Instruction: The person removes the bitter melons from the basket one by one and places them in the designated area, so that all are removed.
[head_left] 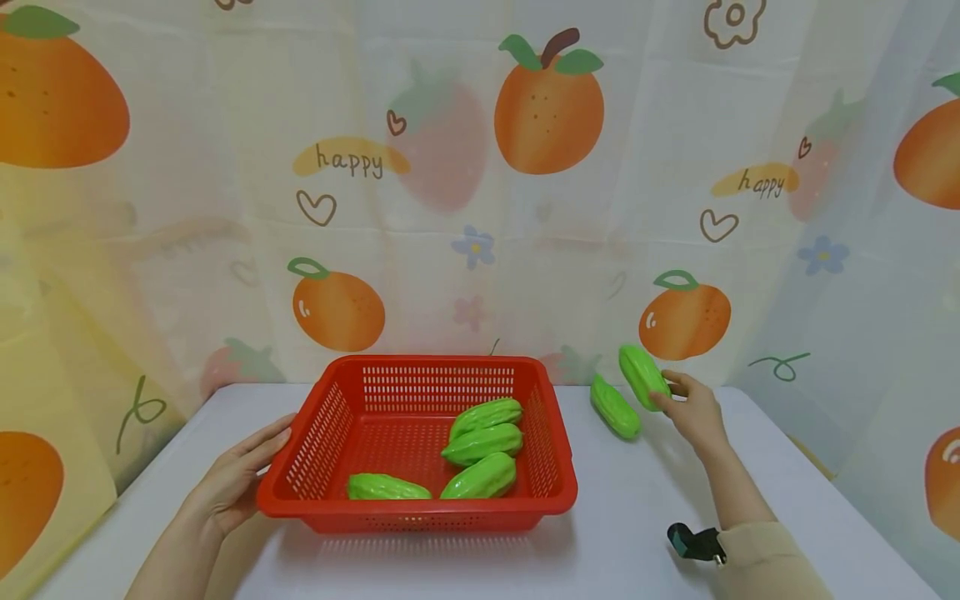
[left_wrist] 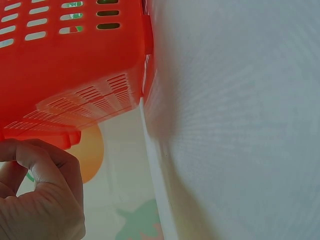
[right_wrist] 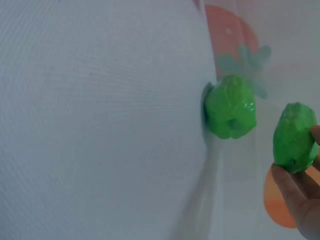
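Note:
My right hand (head_left: 696,410) pinches a bright green bitter melon (head_left: 642,377) between thumb and fingers, raised above the table; the right wrist view shows this held bitter melon (right_wrist: 295,137) too. Just left of it, a second bitter melon (head_left: 615,408) lies on the table. A red plastic basket (head_left: 558,467) stands at the middle, with several bitter melons (head_left: 483,444) inside, mostly along its right side. At the basket's left rim, my left hand (head_left: 234,479) grips the edge; the left wrist view shows its bent fingers (left_wrist: 45,162) there.
The basket and the bitter melons rest on a white table (head_left: 615,542). Behind it hangs a pale curtain (head_left: 555,275) printed with fruit. A black strap-like piece (head_left: 693,543) sticks out beside the right sleeve (head_left: 768,558).

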